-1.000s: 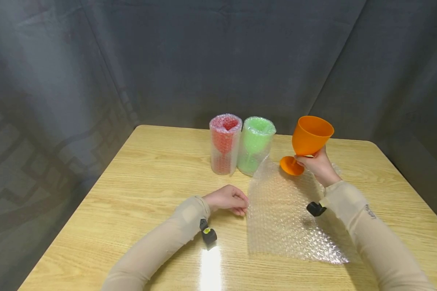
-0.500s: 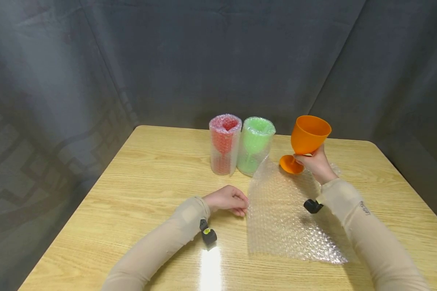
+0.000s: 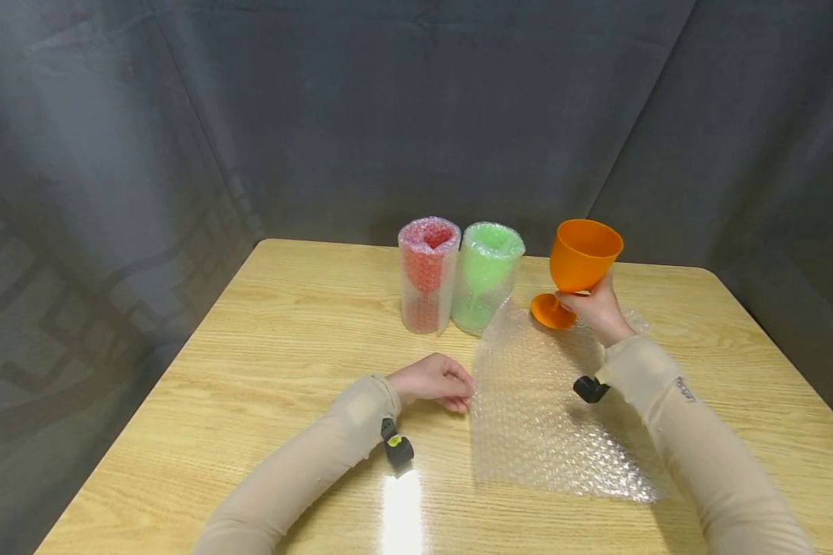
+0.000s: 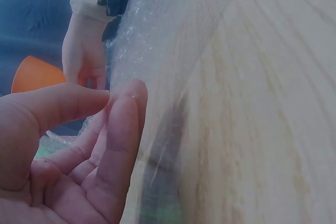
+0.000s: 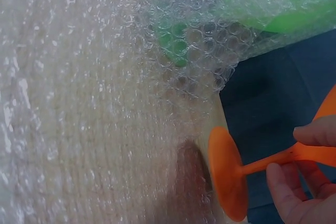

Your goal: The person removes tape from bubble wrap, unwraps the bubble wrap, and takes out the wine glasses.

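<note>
An orange goblet (image 3: pixel 581 258) leans over the bubble wrap sheet (image 3: pixel 534 416), its bowl to the upper right and its round foot low on the left. My right hand (image 3: pixel 597 310) grips it by the stem just under the bowl; in the right wrist view, thumb and fingers close around the orange stem (image 5: pixel 270 162). At the sheet's left edge my left hand (image 3: pixel 436 379) pinches the wrap. The left wrist view has the thumb meeting the index finger (image 4: pixel 123 135) there, with the sheet running on past them.
Behind the sheet stand two wrapped goblets side by side, a red one (image 3: pixel 429 274) and a green one (image 3: pixel 489 274). The sheet's far left corner rises against the green one. Dark curtains (image 3: pixel 416 116) hang behind the wooden table (image 3: pixel 305 308).
My right hand has carried the orange goblet slightly left, and the bowl has tipped a little more upright. My left hand stays at the wrap's edge.
</note>
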A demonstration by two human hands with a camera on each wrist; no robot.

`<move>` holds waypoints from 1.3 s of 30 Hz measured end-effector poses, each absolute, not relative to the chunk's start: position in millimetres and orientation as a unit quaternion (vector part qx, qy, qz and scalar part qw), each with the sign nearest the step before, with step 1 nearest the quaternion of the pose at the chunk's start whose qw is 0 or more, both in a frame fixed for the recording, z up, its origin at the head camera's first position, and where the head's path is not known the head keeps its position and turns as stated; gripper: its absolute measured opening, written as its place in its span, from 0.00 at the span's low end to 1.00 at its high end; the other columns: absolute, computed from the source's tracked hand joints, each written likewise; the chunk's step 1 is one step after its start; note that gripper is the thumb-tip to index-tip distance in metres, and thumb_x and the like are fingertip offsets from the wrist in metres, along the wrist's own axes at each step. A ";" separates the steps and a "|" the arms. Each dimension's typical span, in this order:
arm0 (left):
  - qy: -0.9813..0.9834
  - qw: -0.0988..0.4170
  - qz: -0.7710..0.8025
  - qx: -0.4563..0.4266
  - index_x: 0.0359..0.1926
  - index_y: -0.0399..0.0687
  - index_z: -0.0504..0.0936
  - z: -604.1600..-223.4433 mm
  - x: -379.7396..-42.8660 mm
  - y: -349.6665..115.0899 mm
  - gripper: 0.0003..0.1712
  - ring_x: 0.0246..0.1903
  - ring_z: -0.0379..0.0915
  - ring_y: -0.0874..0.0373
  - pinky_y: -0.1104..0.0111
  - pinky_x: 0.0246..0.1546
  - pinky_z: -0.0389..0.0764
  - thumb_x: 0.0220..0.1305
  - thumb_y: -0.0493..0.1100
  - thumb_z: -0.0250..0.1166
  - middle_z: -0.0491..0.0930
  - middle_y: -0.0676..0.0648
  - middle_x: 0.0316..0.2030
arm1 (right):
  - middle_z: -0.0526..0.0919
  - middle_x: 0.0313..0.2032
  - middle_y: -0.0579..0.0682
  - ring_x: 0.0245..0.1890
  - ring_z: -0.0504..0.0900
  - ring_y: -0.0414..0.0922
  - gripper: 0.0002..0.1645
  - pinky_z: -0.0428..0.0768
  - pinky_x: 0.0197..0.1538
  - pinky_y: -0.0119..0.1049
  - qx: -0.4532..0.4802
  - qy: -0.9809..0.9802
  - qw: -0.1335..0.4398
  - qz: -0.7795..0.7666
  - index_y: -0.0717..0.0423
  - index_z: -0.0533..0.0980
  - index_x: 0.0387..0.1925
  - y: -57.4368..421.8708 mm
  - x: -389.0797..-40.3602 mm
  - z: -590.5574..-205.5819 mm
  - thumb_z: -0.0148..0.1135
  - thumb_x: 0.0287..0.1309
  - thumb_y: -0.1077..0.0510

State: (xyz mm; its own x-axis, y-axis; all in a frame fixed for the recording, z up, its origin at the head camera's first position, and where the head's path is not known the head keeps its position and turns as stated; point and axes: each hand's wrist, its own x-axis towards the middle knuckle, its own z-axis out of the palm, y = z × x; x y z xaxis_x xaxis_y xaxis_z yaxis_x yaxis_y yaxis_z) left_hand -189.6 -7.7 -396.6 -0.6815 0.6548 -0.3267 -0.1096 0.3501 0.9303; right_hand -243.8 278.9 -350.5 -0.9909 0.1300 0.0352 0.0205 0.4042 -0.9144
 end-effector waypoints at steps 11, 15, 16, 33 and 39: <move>0.742 0.354 0.538 0.186 0.41 0.28 0.79 -397.2 -190.2 -7.5 0.11 0.21 0.77 0.65 0.73 0.30 0.83 0.61 0.33 0.57 0.82 0.43 0.27 | 0.56 0.58 0.55 0.57 0.63 0.51 0.47 0.75 0.60 0.40 -0.062 -0.841 0.041 0.536 0.55 0.35 0.64 275.7 -250.0 -349.1 0.58 0.58 0.66; 0.743 0.354 0.537 0.185 0.41 0.28 0.79 -396.7 -189.4 -7.5 0.11 0.21 0.77 0.65 0.73 0.30 0.83 0.62 0.33 0.57 0.83 0.41 0.28 | 0.53 0.61 0.58 0.59 0.61 0.54 0.47 0.69 0.65 0.52 -0.064 -0.834 0.037 0.546 0.54 0.33 0.64 275.6 -252.2 -349.8 0.56 0.58 0.67; 0.743 0.354 0.538 0.185 0.41 0.28 0.79 -396.6 -189.2 -7.4 0.11 0.21 0.77 0.65 0.73 0.30 0.83 0.62 0.33 0.57 0.83 0.41 0.28 | 0.53 0.61 0.59 0.59 0.61 0.54 0.47 0.68 0.65 0.52 -0.066 -0.834 0.037 0.547 0.54 0.33 0.64 275.8 -252.9 -350.1 0.56 0.58 0.67; 0.738 0.355 0.544 0.182 0.41 0.27 0.79 -394.7 -186.3 -6.3 0.11 0.21 0.76 0.65 0.74 0.30 0.83 0.61 0.33 0.56 0.83 0.38 0.29 | 0.52 0.64 0.60 0.62 0.60 0.54 0.49 0.68 0.66 0.51 -0.084 -0.826 0.051 0.555 0.55 0.34 0.64 274.1 -261.3 -354.1 0.57 0.56 0.69; 0.738 0.356 0.544 0.182 0.40 0.27 0.78 -395.5 -186.2 -6.3 0.11 0.21 0.76 0.65 0.73 0.30 0.83 0.61 0.33 0.57 0.83 0.41 0.27 | 0.51 0.65 0.60 0.63 0.59 0.55 0.49 0.67 0.66 0.51 -0.087 -0.819 0.050 0.565 0.55 0.34 0.65 273.7 -263.4 -354.7 0.57 0.57 0.69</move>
State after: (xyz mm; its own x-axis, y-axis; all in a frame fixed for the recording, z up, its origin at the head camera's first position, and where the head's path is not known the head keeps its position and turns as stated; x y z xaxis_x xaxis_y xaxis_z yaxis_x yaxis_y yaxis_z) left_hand -186.2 -6.3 -395.5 -0.6799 0.6562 -0.3273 -0.1186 0.3421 0.9321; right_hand -263.4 273.7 -354.7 -0.9797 0.1998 -0.0161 0.0861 0.3472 -0.9338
